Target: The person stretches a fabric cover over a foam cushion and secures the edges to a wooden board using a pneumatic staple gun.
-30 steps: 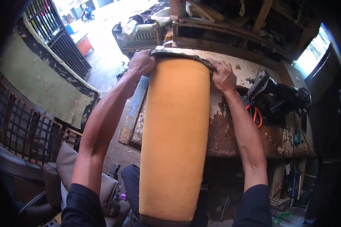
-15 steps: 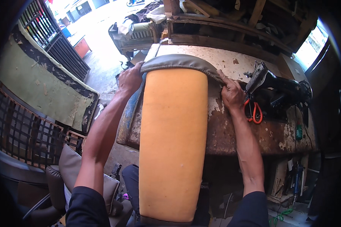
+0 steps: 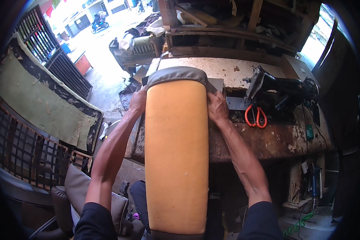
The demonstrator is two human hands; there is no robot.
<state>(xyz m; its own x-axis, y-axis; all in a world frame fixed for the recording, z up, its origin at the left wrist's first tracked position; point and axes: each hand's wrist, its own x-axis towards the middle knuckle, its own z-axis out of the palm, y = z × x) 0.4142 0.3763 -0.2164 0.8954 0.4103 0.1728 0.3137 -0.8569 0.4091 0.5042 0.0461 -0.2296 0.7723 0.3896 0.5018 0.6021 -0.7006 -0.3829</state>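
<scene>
A long yellow-orange foam cushion (image 3: pixel 177 156) stretches away from me, its near end low in the picture. Over its far end fits a grey-brown leatherette cover (image 3: pixel 178 73) with a gathered edge. My left hand (image 3: pixel 138 101) is closed on the cover's edge at the far left corner. At the far right corner my right hand (image 3: pixel 218 106) pinches the cover close against the foam's side. Fingertips of both hands are partly hidden. A strip of the same grey-brown material (image 3: pixel 176 235) shows at the foam's near end.
On the worn table (image 3: pixel 248 140) to the right stand a black sewing machine (image 3: pixel 282 88) and orange-handled scissors (image 3: pixel 256 117). Grey cushions (image 3: pixel 82 180) lie at lower left, below an old upholstered frame (image 3: pixel 48 96). Wooden furniture frames (image 3: pixel 228 34) stand behind the table.
Both hands have come lower, the right one also inward to the foam's side. The cover's edge, stretched out wide before, now wraps the far corners. The view has shifted slightly.
</scene>
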